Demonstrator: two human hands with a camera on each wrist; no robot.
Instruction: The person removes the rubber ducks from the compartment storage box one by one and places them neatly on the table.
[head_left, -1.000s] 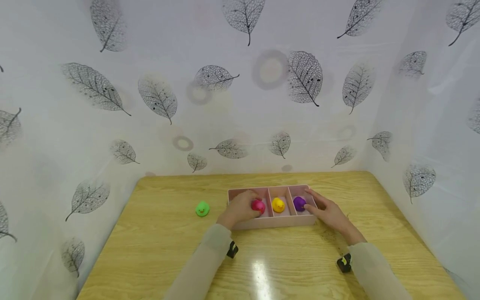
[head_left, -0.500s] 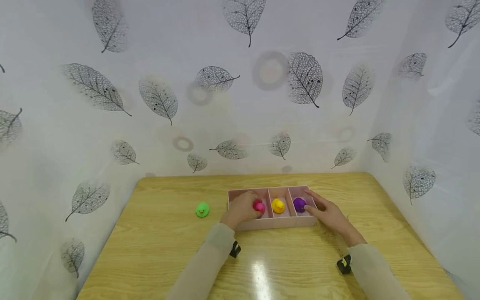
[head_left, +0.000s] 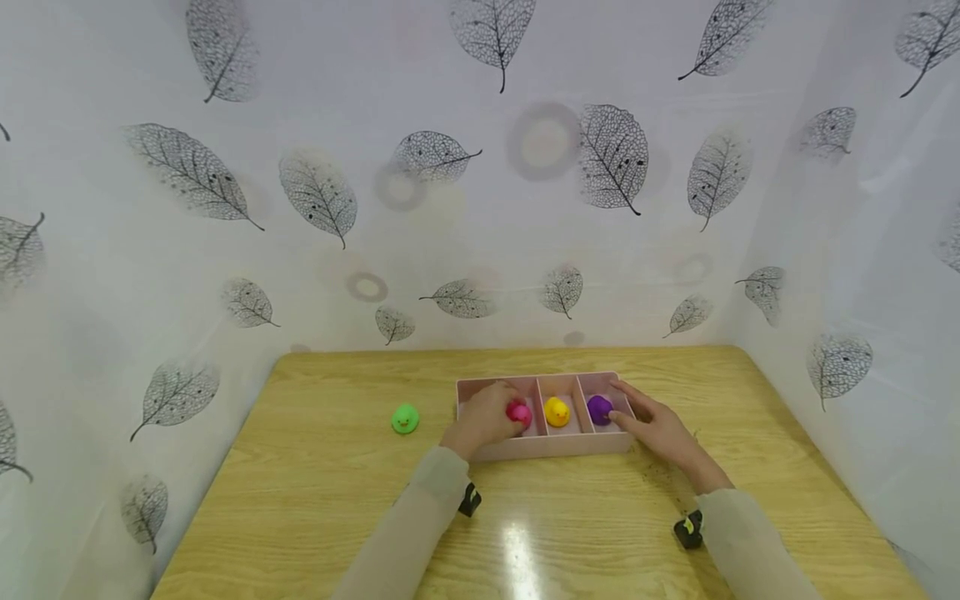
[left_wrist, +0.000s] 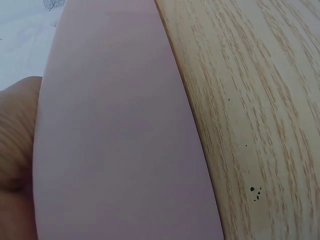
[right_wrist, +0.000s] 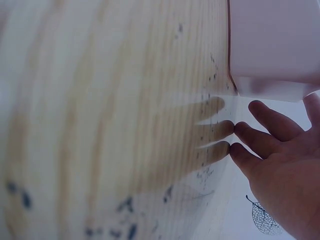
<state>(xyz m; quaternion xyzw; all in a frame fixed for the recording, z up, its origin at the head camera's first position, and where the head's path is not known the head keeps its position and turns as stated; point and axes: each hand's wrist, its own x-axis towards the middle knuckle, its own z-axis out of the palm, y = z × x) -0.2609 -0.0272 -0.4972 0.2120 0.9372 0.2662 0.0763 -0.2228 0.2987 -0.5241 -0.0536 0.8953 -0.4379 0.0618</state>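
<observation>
A pink three-compartment box (head_left: 558, 446) stands on the wooden table. Over its left compartment, my left hand (head_left: 483, 417) pinches a pink rubber duck (head_left: 521, 415) between thumb and fingers. A yellow duck (head_left: 557, 412) sits in the middle compartment and a purple duck (head_left: 599, 409) in the right one. My right hand (head_left: 663, 429) rests at the box's right end, its thumb beside the purple duck and its forefinger at the far rim. In the right wrist view the other fingers (right_wrist: 272, 140) are spread, tips down at the tabletop. The box's front wall (left_wrist: 120, 125) hides most of my left hand in the left wrist view.
A green duck (head_left: 405, 419) sits on the table to the left of the box. White curtains (head_left: 480, 225) with a leaf print enclose the table at the back and sides. Dark specks mark the tabletop (right_wrist: 125, 100) near my right hand.
My left hand has shifted slightly to the right with the pink duck, which has turned a little in the left compartment. The right hand and the other ducks stay put.
</observation>
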